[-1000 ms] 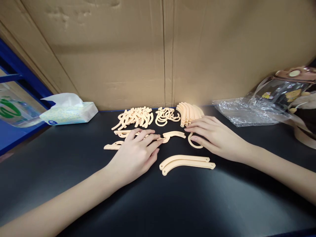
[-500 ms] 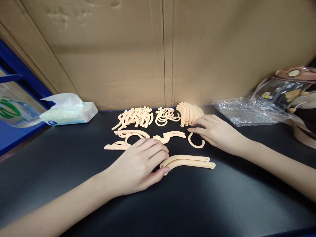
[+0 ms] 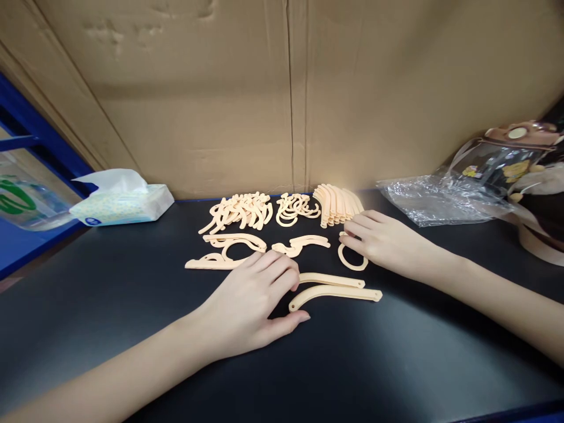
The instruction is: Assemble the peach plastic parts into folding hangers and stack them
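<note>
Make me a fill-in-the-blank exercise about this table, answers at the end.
The tissue pack lies to the ____ of the plastic bag.
The rounded piece in front of the strip bundle is nearer the ____ hand.
Beside the left hand, exactly ____ long strips lie nearest the camera.

Answers: left, right, two.

Tissue pack (image 3: 123, 204) near brown cardboard (image 3: 198, 100)

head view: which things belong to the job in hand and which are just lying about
Seem part of the job:
- two long curved strips, by the left hand
- curved piece at the right hand
- laid-out pieces
- left pile, middle pile, right stack

Seem just lying about:
- tissue pack
- clear plastic wrapper
- brown-lidded clear bottle
</note>
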### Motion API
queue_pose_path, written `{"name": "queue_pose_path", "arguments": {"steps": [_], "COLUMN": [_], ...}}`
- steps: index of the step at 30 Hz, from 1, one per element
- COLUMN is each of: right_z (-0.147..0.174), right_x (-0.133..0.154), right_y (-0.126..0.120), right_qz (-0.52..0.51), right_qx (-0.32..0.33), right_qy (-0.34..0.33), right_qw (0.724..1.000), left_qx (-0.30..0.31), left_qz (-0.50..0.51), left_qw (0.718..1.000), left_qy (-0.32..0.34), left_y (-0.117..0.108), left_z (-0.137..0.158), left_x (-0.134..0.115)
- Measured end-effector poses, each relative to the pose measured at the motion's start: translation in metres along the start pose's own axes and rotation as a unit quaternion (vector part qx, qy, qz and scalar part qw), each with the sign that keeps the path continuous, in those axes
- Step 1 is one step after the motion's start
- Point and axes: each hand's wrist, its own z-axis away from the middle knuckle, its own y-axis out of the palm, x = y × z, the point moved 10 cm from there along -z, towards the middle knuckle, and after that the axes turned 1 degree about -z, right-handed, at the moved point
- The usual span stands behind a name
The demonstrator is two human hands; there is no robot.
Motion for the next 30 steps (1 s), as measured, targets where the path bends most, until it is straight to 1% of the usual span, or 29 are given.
{"name": "queue_pose_path", "arguments": {"steps": [2,4,6,7,8,9,11,13,15,17,18,21,23,25,27,30], "right_z": [0.000,0.001,0.003,0.004,0.005,0.007,0.009,0.008,0.007,0.006,0.006,0.007,0.007,0.008,0.008,0.009], "right_x": [-0.004,-0.013,-0.024,-0.029,-0.033,-0.036,-0.037,-0.032,-0.027,-0.023,-0.022,-0.020,-0.021,-0.021,-0.022,-0.021], "right_y": [-0.005,-0.011,-0.016,-0.016,-0.013,-0.009,0.003,0.015,0.024,0.032,0.035,0.041,0.043,0.044,0.045,0.047], "right_qz": [-0.038,-0.115,-0.209,-0.259,-0.314,-0.373,-0.492,-0.587,-0.649,-0.689,-0.703,-0.729,-0.736,-0.740,-0.744,-0.750], "right_qx": [-0.017,-0.044,-0.072,-0.079,-0.078,-0.074,-0.057,-0.042,-0.034,-0.028,-0.028,-0.027,-0.026,-0.025,-0.027,-0.029], "right_qy": [0.021,0.065,0.123,0.155,0.188,0.220,0.271,0.292,0.298,0.302,0.304,0.312,0.323,0.334,0.341,0.346], "right_qw": [0.999,0.990,0.967,0.950,0.927,0.898,0.826,0.754,0.699,0.658,0.642,0.609,0.594,0.584,0.574,0.563], "left_qx": [0.001,-0.002,-0.003,-0.001,0.001,0.002,0.007,0.012,0.008,-0.010,-0.020,-0.040,-0.054,-0.057,-0.059,-0.088], "left_qz": [0.012,0.029,0.046,0.054,0.061,0.068,0.086,0.102,0.107,0.101,0.101,0.138,0.204,0.285,0.375,0.502], "left_qw": [1.000,0.999,0.999,0.998,0.997,0.996,0.994,0.991,0.990,0.991,0.990,0.983,0.967,0.937,0.891,0.804], "left_qy": [-0.007,-0.015,-0.027,-0.035,-0.045,-0.054,-0.070,-0.081,-0.087,-0.091,-0.092,-0.110,-0.142,-0.192,-0.249,-0.306], "left_y": [0.001,0.001,0.002,0.002,0.003,0.004,0.005,0.006,0.006,0.003,0.001,-0.002,-0.006,-0.006,-0.003,0.000], "left_z": [0.000,0.001,0.001,0.001,0.002,0.002,0.002,0.003,0.004,0.005,0.006,0.006,0.006,0.007,0.010,0.017], "left_x": [0.001,0.002,0.003,0.003,0.004,0.004,0.004,0.003,0.003,0.004,0.005,0.011,0.020,0.031,0.043,0.057]}}
